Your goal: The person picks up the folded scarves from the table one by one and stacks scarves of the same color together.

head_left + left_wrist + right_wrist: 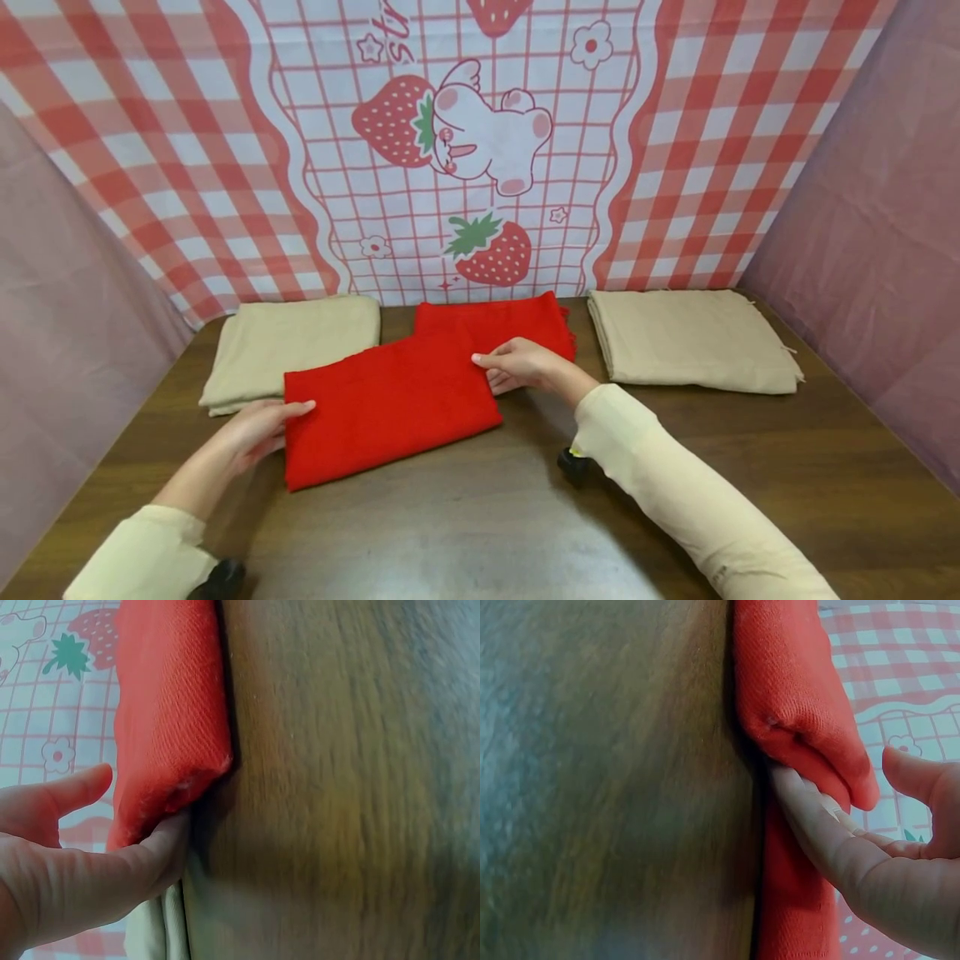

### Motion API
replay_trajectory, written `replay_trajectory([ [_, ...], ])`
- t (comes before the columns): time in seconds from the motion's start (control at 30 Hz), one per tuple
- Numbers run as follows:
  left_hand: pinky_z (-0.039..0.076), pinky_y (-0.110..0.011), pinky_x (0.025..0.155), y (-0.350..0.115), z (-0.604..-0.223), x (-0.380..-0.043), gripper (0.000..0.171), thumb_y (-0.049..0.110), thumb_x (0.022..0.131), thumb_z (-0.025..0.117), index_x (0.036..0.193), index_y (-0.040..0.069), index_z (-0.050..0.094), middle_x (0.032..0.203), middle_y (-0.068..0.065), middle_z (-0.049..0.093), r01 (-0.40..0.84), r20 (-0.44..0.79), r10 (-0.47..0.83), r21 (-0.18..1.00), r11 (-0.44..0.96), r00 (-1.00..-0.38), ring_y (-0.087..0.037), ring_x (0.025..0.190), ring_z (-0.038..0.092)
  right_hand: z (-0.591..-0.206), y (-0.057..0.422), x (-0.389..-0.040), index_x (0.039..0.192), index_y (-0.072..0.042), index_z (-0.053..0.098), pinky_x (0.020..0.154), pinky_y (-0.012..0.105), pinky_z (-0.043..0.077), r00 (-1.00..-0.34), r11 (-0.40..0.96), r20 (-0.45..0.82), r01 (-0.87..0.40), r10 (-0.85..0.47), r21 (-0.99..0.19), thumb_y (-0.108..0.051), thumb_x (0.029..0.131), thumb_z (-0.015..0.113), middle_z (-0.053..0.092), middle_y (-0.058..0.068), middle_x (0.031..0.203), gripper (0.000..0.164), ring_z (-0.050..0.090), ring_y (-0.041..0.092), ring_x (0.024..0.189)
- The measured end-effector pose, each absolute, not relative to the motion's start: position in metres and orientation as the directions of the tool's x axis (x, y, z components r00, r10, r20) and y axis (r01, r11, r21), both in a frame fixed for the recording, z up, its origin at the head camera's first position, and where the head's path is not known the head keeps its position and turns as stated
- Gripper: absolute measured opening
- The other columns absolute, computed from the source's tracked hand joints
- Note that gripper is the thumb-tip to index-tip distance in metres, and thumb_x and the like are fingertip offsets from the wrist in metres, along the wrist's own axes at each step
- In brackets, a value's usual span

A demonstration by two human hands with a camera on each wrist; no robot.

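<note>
A folded red cloth [390, 408] lies at a slant between the two hands, its far side overlapping another folded red cloth [495, 312] and the corner of a beige one in the head view. My left hand [258, 429] is at its left end, fingers [161, 851] tucked beneath the folded edge. The left thumb stands raised, apart from the top layer. At the opposite end, my right hand [525, 367] has its fingers [810, 806] extended under the cloth's corner, with the thumb lifted away from it. The fingertips of both hands are hidden below the fabric.
One folded beige cloth [300, 333] lies at the back left of the brown wooden table [420, 533], another folded beige cloth [690, 342] at the back right. Behind the table hangs a checked curtain [690, 167] with strawberry prints. Pinkish drapes [862, 275] flank both sides.
</note>
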State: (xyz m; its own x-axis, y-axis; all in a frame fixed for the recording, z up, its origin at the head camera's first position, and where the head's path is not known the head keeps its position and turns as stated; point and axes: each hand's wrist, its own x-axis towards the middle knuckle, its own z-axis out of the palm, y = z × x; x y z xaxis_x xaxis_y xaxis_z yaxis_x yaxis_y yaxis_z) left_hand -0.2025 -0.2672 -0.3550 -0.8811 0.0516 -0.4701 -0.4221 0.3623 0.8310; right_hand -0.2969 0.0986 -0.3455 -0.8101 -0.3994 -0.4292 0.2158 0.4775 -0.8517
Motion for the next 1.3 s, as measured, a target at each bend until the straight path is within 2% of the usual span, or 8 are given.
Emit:
replay_trajectory([
  [0.1,0.053,-0.027,0.093,-0.263,-0.353,-0.203,0.065,0.038,0.1,0.05,0.141,-0.01,0.036,0.115,0.001,0.058,-0.439,-0.477,0.019,0.823,0.361,-0.878,-0.013,0.103,0.057,-0.346,0.097,-0.297,0.134,0.006,0.053,0.095,0.037,0.057,-0.806,0.488,-0.434,0.213,-0.401,-0.846,-0.03,0.099,0.057,0.064,0.021,0.123,0.05,0.067,0.02,0.096],
  [0.17,0.051,-0.018,0.079,-0.261,-0.353,-0.203,0.063,0.039,0.099,0.053,0.139,-0.008,0.04,0.105,0.008,0.057,-0.449,-0.48,0.0,0.819,0.357,-0.877,-0.006,0.093,0.055,-0.346,0.095,-0.297,0.133,0.004,0.055,0.097,0.037,0.056,-0.806,0.492,-0.44,0.219,-0.395,-0.843,-0.031,0.099,0.058,0.065,0.019,0.122,0.05,0.066,0.021,0.098],
  [0.43,0.052,-0.019,0.075,-0.257,-0.354,-0.207,0.053,0.035,0.1,0.052,0.133,-0.005,0.042,0.093,0.013,0.059,-0.444,-0.472,0.022,0.844,0.3,-0.882,-0.003,0.084,0.059,-0.35,0.091,-0.298,0.118,0.003,0.064,0.084,0.028,0.059,-0.794,0.451,-0.451,0.255,-0.408,-0.855,-0.03,0.098,0.059,0.063,-0.002,0.084,0.038,0.06,0.013,0.079],
  [0.67,0.04,-0.016,0.058,-0.256,-0.353,-0.208,0.026,0.033,0.098,0.055,0.107,0.008,0.054,0.07,0.018,0.056,-0.456,-0.477,0.009,0.846,0.276,-0.879,0.0,0.06,0.049,-0.352,0.088,-0.298,0.106,-0.001,0.067,0.083,0.028,0.059,-0.77,0.376,-0.461,0.308,-0.441,-0.874,-0.025,0.099,0.058,0.066,-0.003,0.086,0.027,0.062,0.012,0.079],
  [0.8,0.052,-0.018,0.067,-0.257,-0.357,-0.21,0.027,0.027,0.099,0.054,0.112,0.004,0.052,0.076,0.016,0.064,-0.458,-0.478,0.049,0.863,0.212,-0.877,-0.001,0.071,0.061,-0.354,0.089,-0.301,0.084,-0.008,0.063,0.076,0.024,0.057,-0.755,0.344,-0.467,0.333,-0.46,-0.878,-0.019,0.097,0.06,0.064,-0.005,0.075,0.018,0.06,0.01,0.071],
  [0.9,0.057,-0.022,0.072,-0.259,-0.359,-0.208,0.035,0.026,0.099,0.054,0.122,0.0,0.048,0.08,0.015,0.065,-0.469,-0.487,0.066,0.864,0.18,-0.871,-0.002,0.076,0.064,-0.355,0.09,-0.301,0.08,-0.01,0.063,0.076,0.025,0.058,-0.746,0.316,-0.47,0.355,-0.472,-0.88,-0.018,0.097,0.06,0.065,-0.005,0.074,0.019,0.061,0.009,0.07],
  [1.17,0.057,-0.023,0.077,-0.267,-0.354,-0.203,0.054,0.025,0.099,0.054,0.138,-0.008,0.035,0.091,0.014,0.061,-0.452,-0.472,0.07,0.871,0.194,-0.879,-0.003,0.083,0.063,-0.351,0.093,-0.298,0.069,-0.014,0.062,0.075,0.027,0.06,-0.762,0.297,-0.474,0.374,-0.442,-0.879,-0.018,0.096,0.061,0.064,-0.006,0.066,0.028,0.061,0.009,0.064],
  [1.3,0.058,-0.021,0.076,-0.27,-0.351,-0.199,0.074,0.023,0.1,0.054,0.15,-0.013,0.015,0.093,0.014,0.06,-0.444,-0.462,0.05,0.873,0.202,-0.885,-0.001,0.081,0.063,-0.347,0.093,-0.296,0.063,-0.016,0.054,0.067,0.023,0.057,-0.777,0.295,-0.471,0.375,-0.418,-0.879,-0.018,0.095,0.063,0.053,-0.006,0.057,0.033,0.051,0.009,0.057],
])
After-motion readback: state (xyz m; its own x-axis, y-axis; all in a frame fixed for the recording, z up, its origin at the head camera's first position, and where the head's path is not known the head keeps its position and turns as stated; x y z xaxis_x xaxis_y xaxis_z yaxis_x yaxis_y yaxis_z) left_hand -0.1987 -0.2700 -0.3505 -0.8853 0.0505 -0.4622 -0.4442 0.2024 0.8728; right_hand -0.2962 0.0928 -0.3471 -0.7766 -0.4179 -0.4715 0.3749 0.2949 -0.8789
